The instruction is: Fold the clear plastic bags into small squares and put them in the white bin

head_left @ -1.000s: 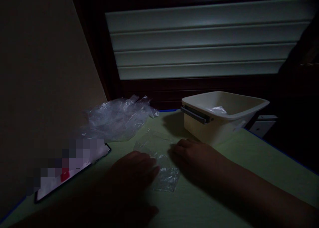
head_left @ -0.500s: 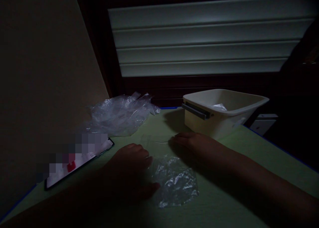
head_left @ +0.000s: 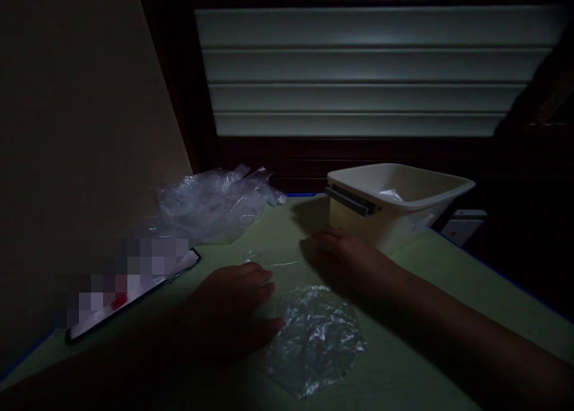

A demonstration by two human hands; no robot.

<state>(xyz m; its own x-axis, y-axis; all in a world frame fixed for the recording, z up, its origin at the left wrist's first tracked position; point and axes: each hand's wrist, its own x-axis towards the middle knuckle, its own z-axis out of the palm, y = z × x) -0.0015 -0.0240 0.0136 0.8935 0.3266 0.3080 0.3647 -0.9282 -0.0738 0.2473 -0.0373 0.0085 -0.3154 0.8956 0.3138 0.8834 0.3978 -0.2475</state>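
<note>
A clear plastic bag (head_left: 316, 333) lies on the pale green table (head_left: 403, 351), its lower part crinkled and its upper part nearly flat. At its left edge is my left hand (head_left: 240, 300), thumb and fingers apart with nothing gripped between them. My right hand (head_left: 343, 249) is over the table beyond the bag's upper right, fingers stretched toward the left. It is close to the cream plastic bin (head_left: 359, 219). In the dim light I cannot tell whether its fingertips touch the bag.
A heap of clear plastic bags (head_left: 215, 204) lies at the back left, near the wall. In front of it a phone or tablet (head_left: 134, 297) rests with its screen partly blurred out. The bin has clear plastic inside. A slatted panel (head_left: 359, 70) rises behind the table.
The bag's crinkled part is more spread out and reaches nearer to me. My right hand has lifted slightly from the bag's upper edge; my left hand has hardly moved.
</note>
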